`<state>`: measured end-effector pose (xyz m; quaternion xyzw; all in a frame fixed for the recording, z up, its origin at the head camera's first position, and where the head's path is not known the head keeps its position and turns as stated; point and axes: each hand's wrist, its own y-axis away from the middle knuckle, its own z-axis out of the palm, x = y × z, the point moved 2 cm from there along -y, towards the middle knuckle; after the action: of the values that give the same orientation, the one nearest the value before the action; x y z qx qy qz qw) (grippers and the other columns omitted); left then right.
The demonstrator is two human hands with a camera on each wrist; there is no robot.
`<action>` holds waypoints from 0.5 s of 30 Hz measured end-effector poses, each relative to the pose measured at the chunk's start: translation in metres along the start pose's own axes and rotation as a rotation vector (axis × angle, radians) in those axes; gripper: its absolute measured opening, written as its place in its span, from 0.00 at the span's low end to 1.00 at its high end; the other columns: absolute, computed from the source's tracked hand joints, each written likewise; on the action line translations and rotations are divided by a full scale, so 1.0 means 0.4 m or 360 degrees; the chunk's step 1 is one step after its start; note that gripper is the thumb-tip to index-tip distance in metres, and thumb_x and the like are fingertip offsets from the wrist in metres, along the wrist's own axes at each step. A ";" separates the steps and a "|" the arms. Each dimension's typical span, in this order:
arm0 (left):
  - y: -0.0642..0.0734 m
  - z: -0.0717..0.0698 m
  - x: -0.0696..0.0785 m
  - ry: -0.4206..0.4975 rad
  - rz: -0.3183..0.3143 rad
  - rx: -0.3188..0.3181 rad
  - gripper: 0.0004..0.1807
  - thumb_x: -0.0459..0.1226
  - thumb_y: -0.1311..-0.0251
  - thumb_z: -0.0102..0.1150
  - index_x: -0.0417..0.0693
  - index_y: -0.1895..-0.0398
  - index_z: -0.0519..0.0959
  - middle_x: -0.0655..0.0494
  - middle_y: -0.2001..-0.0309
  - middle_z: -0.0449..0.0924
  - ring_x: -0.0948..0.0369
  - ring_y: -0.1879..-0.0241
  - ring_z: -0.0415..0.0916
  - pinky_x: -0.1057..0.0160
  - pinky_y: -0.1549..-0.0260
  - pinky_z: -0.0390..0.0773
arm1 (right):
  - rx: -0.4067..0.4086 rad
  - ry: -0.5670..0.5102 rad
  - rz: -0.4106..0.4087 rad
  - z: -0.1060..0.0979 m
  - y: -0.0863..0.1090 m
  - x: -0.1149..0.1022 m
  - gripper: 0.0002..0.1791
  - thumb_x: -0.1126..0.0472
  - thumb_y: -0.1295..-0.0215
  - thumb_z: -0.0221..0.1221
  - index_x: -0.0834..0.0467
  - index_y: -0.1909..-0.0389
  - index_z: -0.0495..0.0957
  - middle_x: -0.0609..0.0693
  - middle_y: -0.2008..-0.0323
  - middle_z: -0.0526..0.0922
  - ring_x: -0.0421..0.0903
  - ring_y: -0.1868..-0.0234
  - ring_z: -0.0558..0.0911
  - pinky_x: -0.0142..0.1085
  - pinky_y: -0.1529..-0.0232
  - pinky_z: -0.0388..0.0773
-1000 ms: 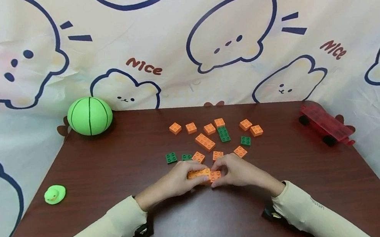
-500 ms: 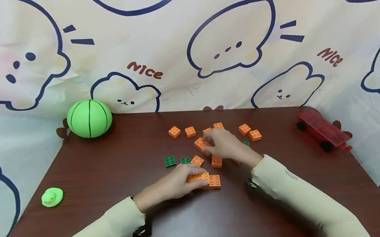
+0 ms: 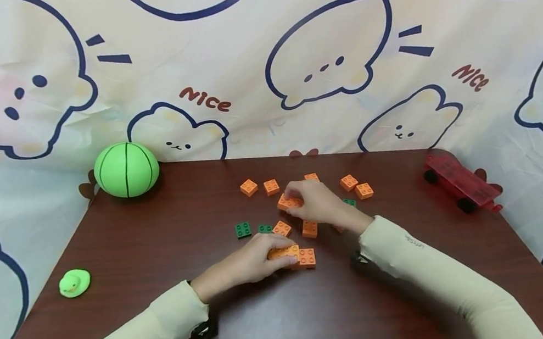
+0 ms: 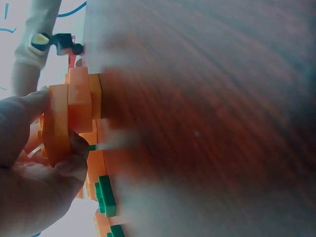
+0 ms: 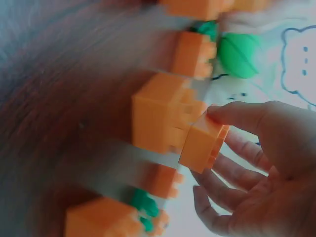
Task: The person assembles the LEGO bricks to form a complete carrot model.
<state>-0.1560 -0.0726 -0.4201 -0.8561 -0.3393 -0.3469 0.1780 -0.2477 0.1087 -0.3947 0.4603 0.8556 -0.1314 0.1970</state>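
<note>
My left hand [image 3: 248,261] grips a stack of orange building bricks [image 3: 284,253] near the middle of the table, thumb on the near side. A square orange brick [image 3: 307,258] sticks out at its right end. In the left wrist view, the gripped long brick [image 4: 56,121] lies against further orange bricks. Farther back, my right hand [image 3: 319,204] reaches over the loose bricks. Its thumb and fingers pinch a small orange brick [image 5: 201,147], seen in the right wrist view. Beside that brick is a longer orange brick [image 3: 287,203], partly covered by the right hand.
Several orange bricks [image 3: 271,186] and green bricks [image 3: 243,230] lie scattered around the hands. A green ball [image 3: 126,170] stands at the back left, a green toy duck [image 3: 74,282] at the left edge. A red toy car [image 3: 461,182] is at the right.
My right hand has left the stack and moved back to the loose bricks, where it now pinches a small one. My left hand has kept its grip on the stack.
</note>
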 end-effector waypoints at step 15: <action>0.000 -0.003 0.004 0.0011 -0.0019 -0.0013 0.19 0.43 0.26 0.59 0.42 0.40 0.83 0.50 0.42 0.85 0.56 0.40 0.82 0.53 0.40 0.81 | -0.0194 -0.0065 -0.0346 -0.060 0.224 -0.020 0.18 0.56 0.38 0.73 0.48 0.47 0.84 0.41 0.50 0.88 0.37 0.56 0.81 0.36 0.52 0.83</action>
<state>-0.1558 -0.0725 -0.4182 -0.8536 -0.3423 -0.3523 0.1735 -0.1738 0.1613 -0.3735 0.3494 0.9026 -0.1091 0.2264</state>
